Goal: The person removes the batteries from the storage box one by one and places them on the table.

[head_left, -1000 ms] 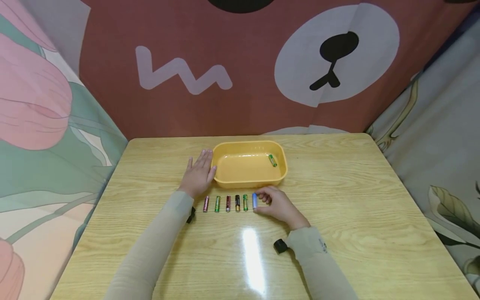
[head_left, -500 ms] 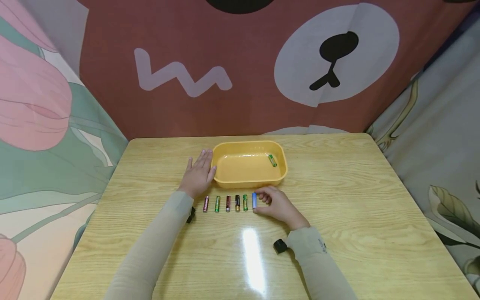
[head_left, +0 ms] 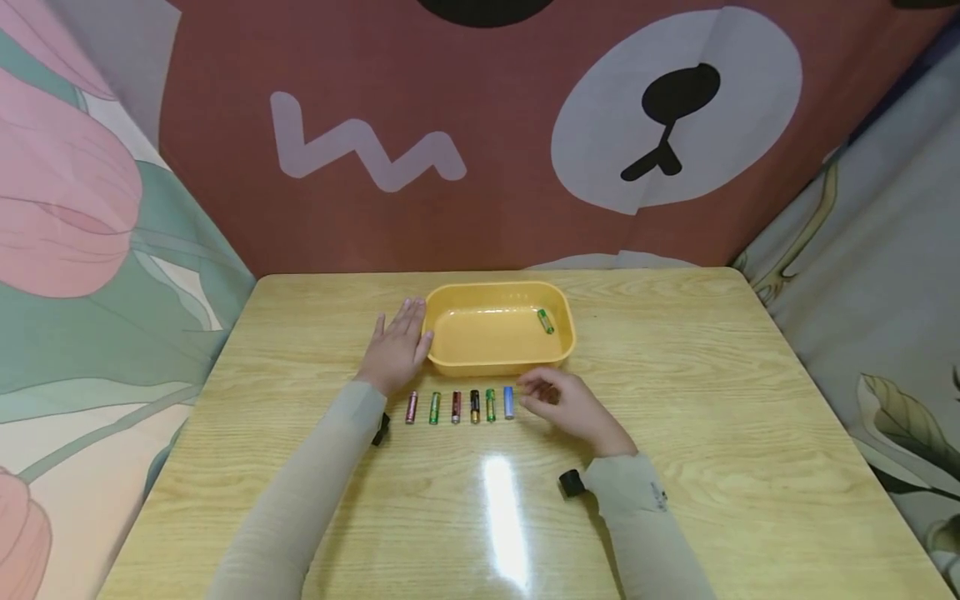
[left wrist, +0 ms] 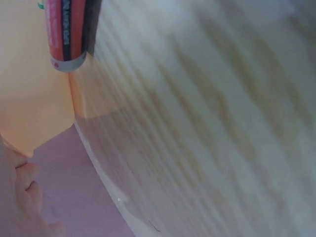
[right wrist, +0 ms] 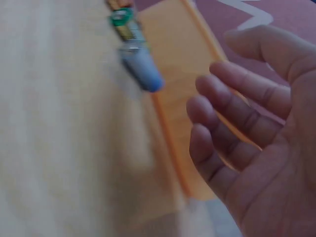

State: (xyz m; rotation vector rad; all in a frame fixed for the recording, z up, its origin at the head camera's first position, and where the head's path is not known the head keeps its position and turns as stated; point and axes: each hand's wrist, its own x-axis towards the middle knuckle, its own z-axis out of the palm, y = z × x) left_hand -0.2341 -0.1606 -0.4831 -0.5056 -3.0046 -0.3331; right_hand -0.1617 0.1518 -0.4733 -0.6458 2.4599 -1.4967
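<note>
In the head view my left hand (head_left: 395, 347) rests with straight fingers against the left end of a yellow tray (head_left: 495, 369). My right hand (head_left: 573, 410) hovers just right of a blue battery (head_left: 509, 402), fingers loosely bent and holding nothing; the right wrist view shows a gap between the fingers and the blue battery (right wrist: 141, 69). Left of it runs a row of several batteries: a green one (head_left: 491, 405), a black and gold one (head_left: 475, 407), a dark red one (head_left: 456, 407), another green one (head_left: 435, 408) and a pink-red one (head_left: 412, 407).
One green battery (head_left: 545, 321) lies inside the tray near its right end. The wooden table (head_left: 712, 400) carries everything and meets a brown patterned cloth (head_left: 495, 208) at the back. A light reflection shines on the tabletop in front of the row.
My right hand has let go of the blue battery and shifted slightly right, away from it. The blue battery stays at the row's right end. My left hand has not moved.
</note>
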